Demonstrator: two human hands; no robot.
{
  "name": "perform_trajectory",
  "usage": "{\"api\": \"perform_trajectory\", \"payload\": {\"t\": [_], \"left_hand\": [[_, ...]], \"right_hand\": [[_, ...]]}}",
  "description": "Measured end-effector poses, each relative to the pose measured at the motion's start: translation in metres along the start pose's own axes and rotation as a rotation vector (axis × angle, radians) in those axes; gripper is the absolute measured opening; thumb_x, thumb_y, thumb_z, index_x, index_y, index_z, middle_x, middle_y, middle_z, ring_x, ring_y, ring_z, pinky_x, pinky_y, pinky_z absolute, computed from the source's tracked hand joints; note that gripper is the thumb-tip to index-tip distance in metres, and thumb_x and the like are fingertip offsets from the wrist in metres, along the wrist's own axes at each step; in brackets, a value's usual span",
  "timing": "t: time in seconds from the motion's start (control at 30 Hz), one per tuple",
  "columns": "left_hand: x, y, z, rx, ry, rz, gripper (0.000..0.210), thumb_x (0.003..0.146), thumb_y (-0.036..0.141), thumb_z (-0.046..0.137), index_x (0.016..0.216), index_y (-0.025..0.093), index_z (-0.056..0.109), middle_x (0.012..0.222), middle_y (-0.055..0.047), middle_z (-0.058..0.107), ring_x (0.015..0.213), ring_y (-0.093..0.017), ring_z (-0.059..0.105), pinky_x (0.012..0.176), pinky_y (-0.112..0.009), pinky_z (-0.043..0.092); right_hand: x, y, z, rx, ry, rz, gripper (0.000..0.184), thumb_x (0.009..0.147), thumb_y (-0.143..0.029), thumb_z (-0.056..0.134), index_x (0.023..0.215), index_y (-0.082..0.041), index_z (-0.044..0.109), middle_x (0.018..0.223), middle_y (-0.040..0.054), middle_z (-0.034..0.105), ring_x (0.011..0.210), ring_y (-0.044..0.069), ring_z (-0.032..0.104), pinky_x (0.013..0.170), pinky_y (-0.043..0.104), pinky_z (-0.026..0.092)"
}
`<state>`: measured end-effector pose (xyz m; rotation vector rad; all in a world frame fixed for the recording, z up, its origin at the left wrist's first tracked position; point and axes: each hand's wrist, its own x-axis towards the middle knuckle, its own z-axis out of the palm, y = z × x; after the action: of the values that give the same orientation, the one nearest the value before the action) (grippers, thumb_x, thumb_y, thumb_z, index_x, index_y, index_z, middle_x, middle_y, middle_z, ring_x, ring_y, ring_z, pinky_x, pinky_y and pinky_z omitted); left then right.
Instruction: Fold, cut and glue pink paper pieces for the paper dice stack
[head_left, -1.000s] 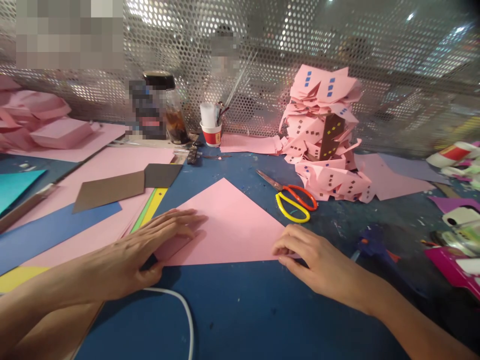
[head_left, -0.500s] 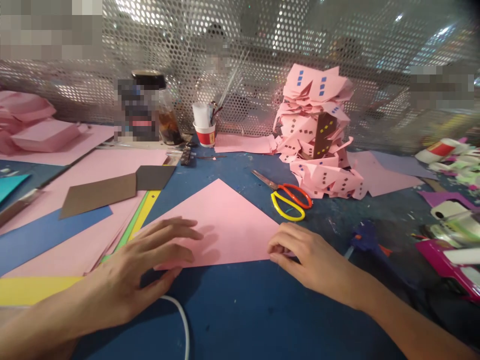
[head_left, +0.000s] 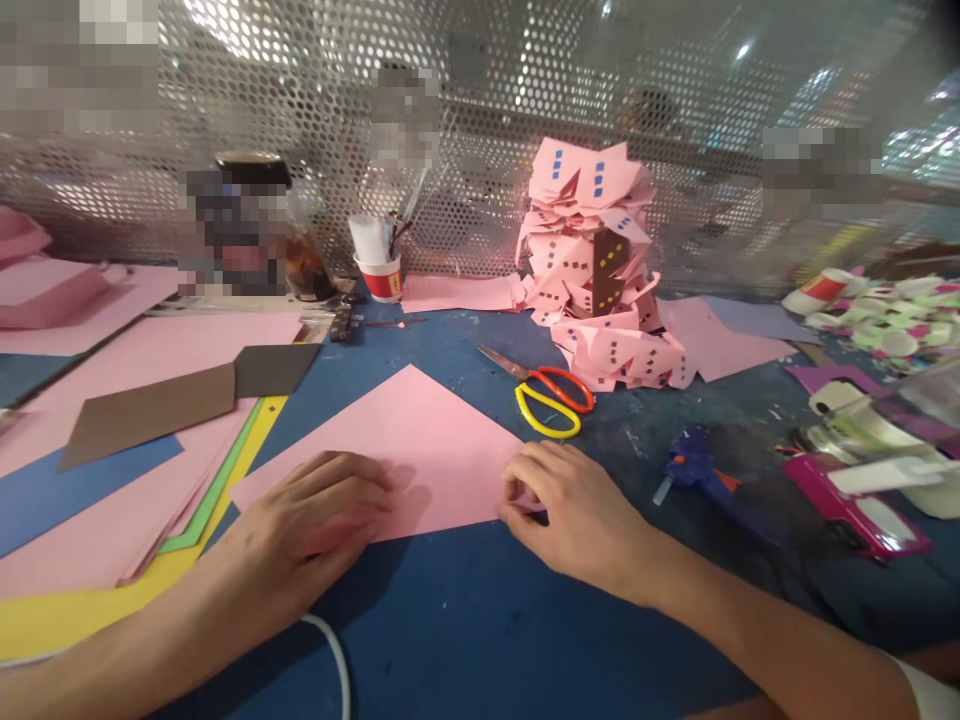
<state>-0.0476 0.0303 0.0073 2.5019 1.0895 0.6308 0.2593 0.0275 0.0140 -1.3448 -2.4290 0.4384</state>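
Note:
A folded sheet of pink paper [head_left: 435,450], pointed at the far side, lies on the blue table in front of me. Over its left front part, my left hand [head_left: 322,510] is closed, fingers curled together and thumb at the paper's front edge. The paper's left corner sticks out past that hand. At the right corner, my right hand [head_left: 555,500] is closed in a pinch on the paper, hiding that corner. Just behind my right hand lie scissors [head_left: 547,400] with one red and one yellow handle loop.
A layered pink paper model [head_left: 592,260] stands at the back. A paper cup [head_left: 382,280] holds brushes. A blue glue gun [head_left: 694,465] and a magenta tool [head_left: 847,510] lie right. Brown card [head_left: 150,410] rests on stacked paper at left; a white cable [head_left: 337,650] lies in front.
My left hand's spread fingers have drawn together and lowered onto the pink paper. The right hand keeps its pinch at the right corner. The whole view has shifted a little to the right.

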Motion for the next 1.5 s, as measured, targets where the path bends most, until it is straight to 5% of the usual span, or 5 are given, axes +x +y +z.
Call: {"api": "perform_trajectory", "payload": {"t": [0.1, 0.37, 0.53, 0.8, 1.5], "left_hand": [[0.012, 0.007, 0.008, 0.065, -0.062, 0.021, 0.024, 0.098, 0.022, 0.053, 0.118, 0.030, 0.065, 0.136, -0.004, 0.063, 0.129, -0.023, 0.056, 0.105, -0.038, 0.050], [0.026, 0.013, 0.027, 0.215, -0.028, -0.007, 0.021, 0.095, 0.032, 0.057, 0.115, 0.030, 0.066, 0.131, -0.004, 0.065, 0.126, -0.028, 0.055, 0.103, -0.046, 0.047], [0.025, 0.018, 0.029, 0.191, 0.044, -0.054, 0.036, 0.097, 0.044, 0.058, 0.130, 0.032, 0.057, 0.143, -0.006, 0.057, 0.129, -0.028, 0.053, 0.104, -0.048, 0.046], [0.026, 0.012, 0.030, 0.183, -0.002, 0.068, 0.043, 0.098, 0.035, 0.059, 0.141, 0.036, 0.053, 0.148, -0.002, 0.057, 0.139, -0.026, 0.048, 0.114, -0.043, 0.042], [0.022, 0.002, 0.034, 0.226, -0.011, 0.102, 0.049, 0.098, 0.037, 0.058, 0.147, 0.038, 0.047, 0.153, -0.001, 0.052, 0.140, -0.027, 0.047, 0.114, -0.043, 0.041]], "right_hand": [[0.000, -0.001, 0.003, -0.027, 0.017, 0.019, 0.012, 0.089, -0.024, 0.067, 0.086, -0.022, 0.055, 0.090, -0.0002, 0.064, 0.088, 0.019, 0.056, 0.080, 0.034, 0.037], [-0.001, -0.001, 0.003, -0.035, 0.020, 0.028, 0.012, 0.087, -0.024, 0.065, 0.086, -0.022, 0.053, 0.091, -0.0007, 0.063, 0.089, 0.018, 0.055, 0.081, 0.034, 0.038], [-0.002, 0.000, 0.000, -0.001, -0.004, 0.028, 0.010, 0.083, -0.016, 0.061, 0.088, -0.022, 0.054, 0.093, -0.0009, 0.063, 0.088, 0.017, 0.055, 0.081, 0.033, 0.039], [-0.008, 0.005, -0.015, 0.056, -0.059, 0.073, 0.019, 0.081, -0.010, 0.058, 0.096, -0.022, 0.059, 0.099, 0.0005, 0.064, 0.093, 0.016, 0.058, 0.086, 0.033, 0.042], [-0.013, 0.017, -0.041, 0.090, -0.189, 0.125, 0.034, 0.082, -0.004, 0.053, 0.106, -0.026, 0.063, 0.106, 0.0004, 0.067, 0.101, 0.017, 0.060, 0.086, 0.031, 0.042]]}}
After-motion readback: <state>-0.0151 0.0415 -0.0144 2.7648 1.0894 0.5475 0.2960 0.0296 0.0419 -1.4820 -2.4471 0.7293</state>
